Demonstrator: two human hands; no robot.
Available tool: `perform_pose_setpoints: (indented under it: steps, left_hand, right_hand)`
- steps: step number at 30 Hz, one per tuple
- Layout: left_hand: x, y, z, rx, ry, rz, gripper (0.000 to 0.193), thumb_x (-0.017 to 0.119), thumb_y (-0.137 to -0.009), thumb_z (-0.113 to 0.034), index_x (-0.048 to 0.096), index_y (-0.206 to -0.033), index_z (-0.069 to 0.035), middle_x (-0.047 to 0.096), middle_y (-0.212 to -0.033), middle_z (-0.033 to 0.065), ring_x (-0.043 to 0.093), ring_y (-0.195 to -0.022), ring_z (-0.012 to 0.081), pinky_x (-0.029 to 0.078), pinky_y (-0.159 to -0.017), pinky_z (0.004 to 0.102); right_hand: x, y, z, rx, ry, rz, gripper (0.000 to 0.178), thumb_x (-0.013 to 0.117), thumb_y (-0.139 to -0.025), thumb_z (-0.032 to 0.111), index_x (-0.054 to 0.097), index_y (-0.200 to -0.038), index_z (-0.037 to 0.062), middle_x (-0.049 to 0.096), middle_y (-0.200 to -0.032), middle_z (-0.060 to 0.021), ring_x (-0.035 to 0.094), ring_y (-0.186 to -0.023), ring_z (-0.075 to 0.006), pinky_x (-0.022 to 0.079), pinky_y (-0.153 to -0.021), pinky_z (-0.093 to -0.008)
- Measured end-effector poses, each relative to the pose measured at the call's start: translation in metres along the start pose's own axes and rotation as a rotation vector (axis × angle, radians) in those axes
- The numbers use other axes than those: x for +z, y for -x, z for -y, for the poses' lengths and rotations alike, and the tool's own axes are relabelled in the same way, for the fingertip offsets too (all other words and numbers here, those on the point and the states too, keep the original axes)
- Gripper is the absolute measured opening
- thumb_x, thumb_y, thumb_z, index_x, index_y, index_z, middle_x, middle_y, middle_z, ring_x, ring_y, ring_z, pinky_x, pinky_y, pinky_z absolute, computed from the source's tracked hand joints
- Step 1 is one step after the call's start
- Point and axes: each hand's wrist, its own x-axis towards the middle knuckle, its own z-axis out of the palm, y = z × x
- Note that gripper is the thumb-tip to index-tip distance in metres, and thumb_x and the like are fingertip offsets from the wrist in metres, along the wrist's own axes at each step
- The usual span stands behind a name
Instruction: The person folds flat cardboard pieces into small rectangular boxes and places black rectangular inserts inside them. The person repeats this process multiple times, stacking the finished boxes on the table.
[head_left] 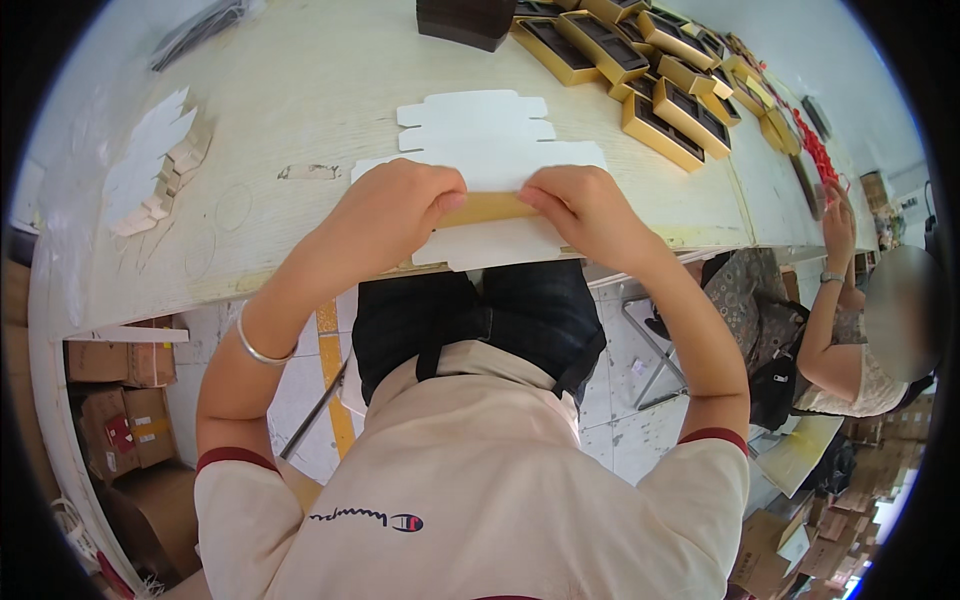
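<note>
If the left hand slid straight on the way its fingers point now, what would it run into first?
Most likely the right hand: the left hand points across the gold strip on the white card blank toward it.

White die-cut carton blank (490,170) lies flat at table's near edge, one flap folded up (gold inner face showing).

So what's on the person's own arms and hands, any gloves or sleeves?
No gloves: both the left hand and the right hand are bare. A thin silver bangle circles the left wrist. The cream T-shirt's short sleeves end in dark red cuffs; forearms are uncovered.
</note>
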Motion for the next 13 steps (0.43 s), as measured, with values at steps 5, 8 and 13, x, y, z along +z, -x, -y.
perform_pose_setpoints:
  steps: [5,8,13]
  left_hand:
    - [0.031,-0.004,0.010,0.188,-0.204,-0.372,0.018,0.064,-0.080,-0.010,0.059,-0.097,-0.006,0.060,-0.094,0.0087,0.057,-0.088,0.0271,0.046,-0.074,0.0362]
    - [0.034,0.000,0.017,0.323,-0.295,-0.372,0.022,0.067,-0.077,-0.010,0.059,-0.097,-0.007,0.057,-0.098,0.0057,0.054,-0.094,0.0240,0.046,-0.077,0.0360]
    - [0.034,0.000,0.022,0.377,-0.249,-0.304,0.024,0.068,-0.077,-0.010,0.060,-0.100,-0.005,0.056,-0.102,0.0081,0.054,-0.096,0.0248,0.046,-0.080,0.0357]
  right_hand:
    - [0.022,-0.009,-0.009,-0.301,0.169,-0.432,0.016,0.067,-0.079,0.009,0.061,-0.093,0.0047,0.058,-0.098,-0.0125,0.056,-0.091,-0.0284,0.046,-0.077,-0.0353]
    - [0.021,-0.001,-0.009,-0.525,0.319,-0.454,0.015,0.066,-0.079,0.010,0.061,-0.093,0.0068,0.056,-0.096,-0.0104,0.055,-0.094,-0.0282,0.045,-0.078,-0.0371]
    - [0.022,0.004,-0.015,-0.417,0.313,-0.176,0.024,0.069,-0.077,0.009,0.064,-0.100,0.0096,0.054,-0.112,-0.0141,0.055,-0.101,-0.0304,0.044,-0.087,-0.0380]
